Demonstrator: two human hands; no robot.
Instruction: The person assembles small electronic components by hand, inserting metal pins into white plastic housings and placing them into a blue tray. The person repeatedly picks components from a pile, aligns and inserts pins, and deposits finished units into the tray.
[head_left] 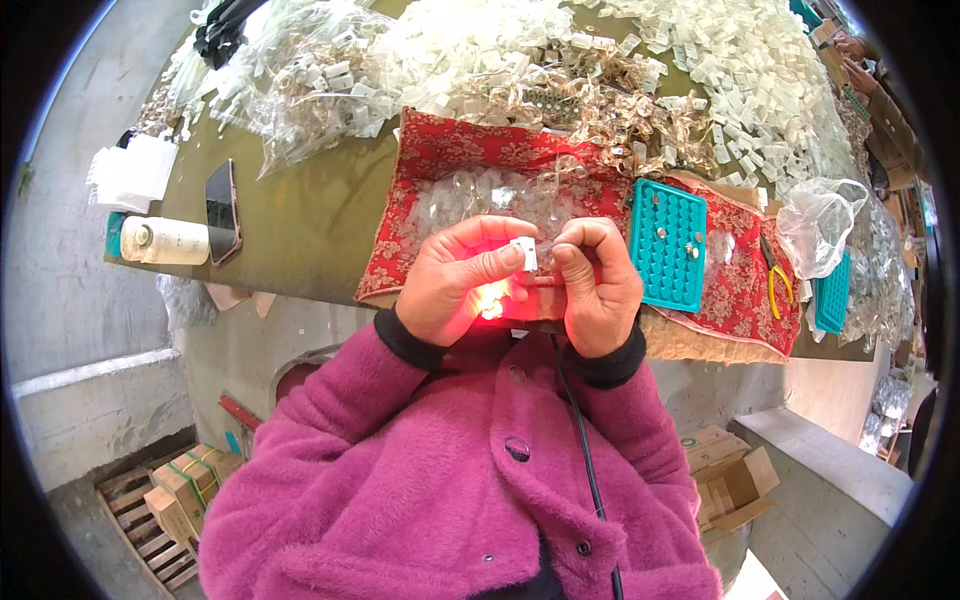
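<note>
My left hand [452, 278] pinches a small white plastic case [525, 254] between thumb and fingers. A bright red light [491, 300] glows just under that hand, reddening the fingers; its source is partly hidden. Close by on the right, my right hand [602, 285] is closed in a pinch, thumb against fingertips; whatever it holds is too small to make out. Both hands hover over the near edge of a red flowered cloth [440, 137]. Beyond them on the cloth lies a pile of clear plastic pieces [470, 195]. A teal tray of round wells [668, 240] with a few small silvery pieces lies right of my right hand.
Yellow-handled pliers [776, 284] rest on the cloth's right part, near a clear plastic bag [822, 225]. Heaps of whitish cases [480, 50] and tangled wires [610, 110] cover the table's back. A phone [222, 205] and pale bottle [165, 241] stand left. A black cable [590, 460] hangs down my front.
</note>
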